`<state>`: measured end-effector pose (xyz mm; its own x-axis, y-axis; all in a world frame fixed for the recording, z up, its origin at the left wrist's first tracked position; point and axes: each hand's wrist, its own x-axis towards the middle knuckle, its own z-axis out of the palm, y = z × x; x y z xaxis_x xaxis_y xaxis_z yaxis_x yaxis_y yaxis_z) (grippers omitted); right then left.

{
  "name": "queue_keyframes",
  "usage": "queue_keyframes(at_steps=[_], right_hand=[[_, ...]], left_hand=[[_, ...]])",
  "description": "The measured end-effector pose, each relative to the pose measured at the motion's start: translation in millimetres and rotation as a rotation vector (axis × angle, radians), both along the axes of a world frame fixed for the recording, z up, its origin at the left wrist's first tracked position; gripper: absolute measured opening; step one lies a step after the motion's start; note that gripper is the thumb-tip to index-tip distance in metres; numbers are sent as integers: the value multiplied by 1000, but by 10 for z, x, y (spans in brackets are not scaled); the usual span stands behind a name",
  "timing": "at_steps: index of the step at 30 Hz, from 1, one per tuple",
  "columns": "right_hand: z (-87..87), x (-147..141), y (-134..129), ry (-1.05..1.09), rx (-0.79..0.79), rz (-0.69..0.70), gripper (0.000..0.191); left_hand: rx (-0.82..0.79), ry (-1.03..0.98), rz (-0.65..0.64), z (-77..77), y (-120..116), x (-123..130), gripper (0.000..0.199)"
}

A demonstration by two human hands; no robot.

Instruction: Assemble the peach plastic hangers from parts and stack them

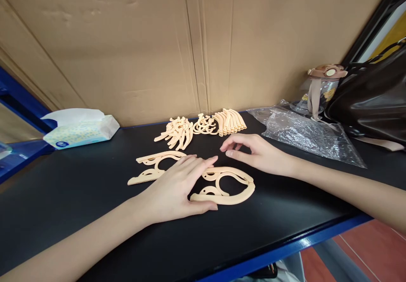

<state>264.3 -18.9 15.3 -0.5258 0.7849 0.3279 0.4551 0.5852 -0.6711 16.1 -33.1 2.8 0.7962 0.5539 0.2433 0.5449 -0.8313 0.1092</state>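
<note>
Two folded cream plastic hangers lie on the black table. My left hand [177, 189] rests with fingers spread over the inner ends of both, partly covering the left hanger [146, 178] and touching the left end of the right hanger [241, 197]. Just above the right hanger hovers my right hand [256, 153], its fingers curled with a gap between thumb and fingertips and nothing in them. Behind the hands are a heap of curved cream pieces [180, 131], a small pile of cream hooks [204, 125] and a row of cream arm pieces [230, 122].
A tissue pack [82, 131] sits at the back left of the black table [95, 167]. Clear plastic bags [294, 131], a strapped bottle [326, 87] and a dark bag [374, 95] are at the right. Cardboard [127, 53] stands behind.
</note>
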Motion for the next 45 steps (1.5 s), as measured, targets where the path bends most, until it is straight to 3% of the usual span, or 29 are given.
queue_keyframes(at_steps=[3, 7, 12, 15, 24, 32, 37, 40, 45], right_hand=[[7, 42, 61, -31, -60, -104, 28], [30, 75, 99, 37, -272, -35, 36], [29, 81, 108, 139, -496, 109, 32], [27, 74, 99, 201, -555, 127, 32], [28, 61, 81, 203, -571, 173, 28], [-30, -32, -2, 180, -668, 357, 21], [-34, -48, -29, 166, -639, 410, 23], [-36, -33, -7, 183, -573, 379, 29], [-100, 2, 80, 213, -541, 262, 33]], left_hand=[[155, -40, -8, 2, 16, -13, 74], [346, -137, 68, 43, 61, -39, 64], [388, -146, 126, 72, 89, -70, 64], [376, -129, 121, 69, 86, -71, 68], [348, -89, 117, 55, 71, -35, 73], [316, -23, 83, 48, -4, 8, 88], [303, -35, 71, 37, -39, 21, 82], [313, -20, 76, 121, 14, -8, 74], [228, -62, 162, 450, 217, -151, 62]])
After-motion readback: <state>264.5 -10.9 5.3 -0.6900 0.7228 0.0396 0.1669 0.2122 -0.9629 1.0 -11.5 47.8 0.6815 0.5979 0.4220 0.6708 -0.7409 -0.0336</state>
